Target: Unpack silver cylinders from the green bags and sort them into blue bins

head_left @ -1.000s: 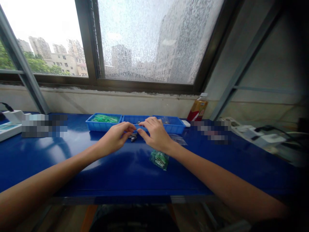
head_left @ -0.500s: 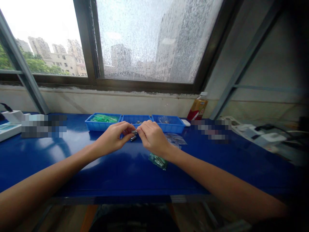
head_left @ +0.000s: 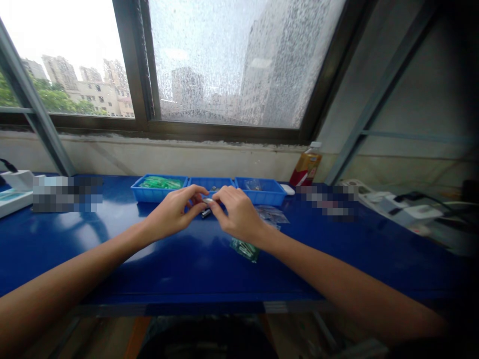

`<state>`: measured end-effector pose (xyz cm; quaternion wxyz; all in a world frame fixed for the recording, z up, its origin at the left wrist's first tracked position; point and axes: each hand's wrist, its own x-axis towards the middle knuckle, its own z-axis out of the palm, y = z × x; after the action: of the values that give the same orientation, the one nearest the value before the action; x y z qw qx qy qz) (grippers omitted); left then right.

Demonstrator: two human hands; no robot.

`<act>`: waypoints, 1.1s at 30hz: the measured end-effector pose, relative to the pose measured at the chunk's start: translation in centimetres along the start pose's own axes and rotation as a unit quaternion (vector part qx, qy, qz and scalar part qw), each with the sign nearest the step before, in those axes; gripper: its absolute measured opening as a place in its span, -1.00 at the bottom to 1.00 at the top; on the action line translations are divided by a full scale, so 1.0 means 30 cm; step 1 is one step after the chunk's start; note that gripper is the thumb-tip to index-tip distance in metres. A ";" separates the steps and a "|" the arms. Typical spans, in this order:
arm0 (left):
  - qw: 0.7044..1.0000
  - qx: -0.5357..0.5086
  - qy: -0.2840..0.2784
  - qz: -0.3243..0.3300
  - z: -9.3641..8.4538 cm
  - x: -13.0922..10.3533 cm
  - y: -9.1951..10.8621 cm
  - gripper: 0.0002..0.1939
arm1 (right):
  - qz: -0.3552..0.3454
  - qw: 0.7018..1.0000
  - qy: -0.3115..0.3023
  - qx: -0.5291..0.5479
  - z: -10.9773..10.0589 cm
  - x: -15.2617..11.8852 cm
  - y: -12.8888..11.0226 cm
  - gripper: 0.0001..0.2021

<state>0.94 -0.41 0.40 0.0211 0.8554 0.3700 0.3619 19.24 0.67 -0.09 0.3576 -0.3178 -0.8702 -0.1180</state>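
Observation:
A small silvery metal piece (head_left: 208, 200) is held between the fingertips of both hands, above the blue table. My left hand (head_left: 175, 212) pinches its left end with curled fingers. On its right end, my right hand (head_left: 236, 212) closes thumb and forefinger. Another small silvery cylinder (head_left: 206, 214) lies on the table just below the fingertips. Behind the hands is the middle blue bin (head_left: 211, 182), with small metal parts in it. A green plastic bag of metal pieces (head_left: 245, 249) rests near my right wrist, beside clear plastic bags (head_left: 275, 215).
A left blue bin (head_left: 140, 193) holds green bags, and a right blue bin (head_left: 275, 199) holds clear bags. Farther right stand a white object (head_left: 288, 189) and a bottle (head_left: 307, 164). Power strips lie at both sides of the table (head_left: 168, 274).
The fingertips have parted slightly, and the silvery piece between them shows more and lies more level. My left hand has risen a little.

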 end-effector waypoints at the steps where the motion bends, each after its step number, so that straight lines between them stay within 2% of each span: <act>1: 1.000 0.002 0.001 0.009 0.000 -0.002 -0.001 -0.80 | 0.004 1.000 -0.004 0.000 0.000 0.001 0.001 -0.76; 4: 0.999 0.020 -0.006 0.032 -0.003 -0.006 -0.002 -0.86 | 0.004 1.000 -0.013 0.011 0.002 0.000 0.002 -0.69; 8: 0.999 0.033 0.009 0.038 -0.007 -0.002 0.007 -0.83 | -0.002 0.999 0.013 0.050 0.004 -0.009 0.000 -0.81; 11: 0.999 0.048 0.002 0.026 -0.004 0.003 0.008 -0.76 | -0.018 0.999 0.026 0.036 0.002 -0.008 0.004 -0.86; 14: 0.996 0.079 -0.040 0.014 0.013 0.001 -0.016 -0.71 | -0.021 0.999 0.026 0.001 0.003 0.004 0.033 -0.85; 19: 0.973 0.189 -0.134 -0.022 0.056 -0.019 -0.098 -0.72 | 0.063 0.995 0.033 -0.069 0.030 0.020 0.153 -0.79; 22: 0.960 0.219 -0.173 -0.038 0.066 -0.025 -0.121 -0.72 | 0.086 0.991 0.016 -0.103 0.055 0.016 0.216 -0.81; 27: 0.963 0.213 -0.150 -0.065 0.058 -0.018 -0.097 -0.78 | 0.091 0.990 0.015 -0.107 0.079 0.007 0.231 -0.79; 33: 0.974 0.179 -0.116 -0.075 0.066 -0.020 -0.086 -0.72 | 0.064 0.996 0.022 -0.058 0.061 0.003 0.147 -0.81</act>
<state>0.33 1.53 -2.21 -0.0624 0.8512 0.4868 0.1858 21.01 4.90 -1.42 0.3639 -0.3907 -0.8317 -0.1522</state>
